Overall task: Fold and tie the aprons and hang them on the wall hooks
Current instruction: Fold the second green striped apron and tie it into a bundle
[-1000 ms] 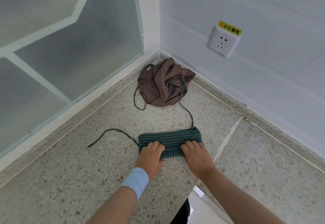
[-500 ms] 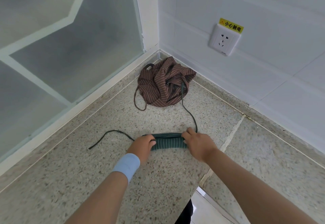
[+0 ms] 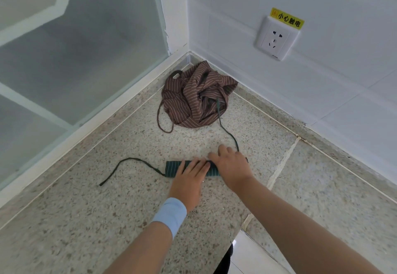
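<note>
Head camera: two bare hands press a green apron (image 3: 171, 168), folded down to a narrow band, flat on the speckled floor (image 3: 129, 209) near a corner of the room.
Left hand (image 3: 189, 179): released, fingers straight and laid across the middle of the band; a pale blue wristband (image 3: 169, 215) sits on the wrist.
Right hand (image 3: 231, 166): released, fingers spread, palm over the band's right end; nothing is seen clenched in it.
Left string (image 3: 133, 159): trails loose from the band's left end across the floor.
Right string (image 3: 227, 131): runs from beside the right fingertips up onto the brown apron (image 3: 197, 99).
Brown apron: a crumpled heap in the corner, well apart from both hands, not yet folded.
Step in hand: by the look of it, the last fold of the green apron is being flattened.
Next move: probably gather both strings and wind them round the band to tie it. The right string must first be drawn clear of the brown heap without dragging it along.
Hooks: none in view.
Writing: a yellow label (image 3: 287, 21) above the white wall socket (image 3: 277, 39) reads 小心触电, a warning of electric shock. No brand can be read.
</note>
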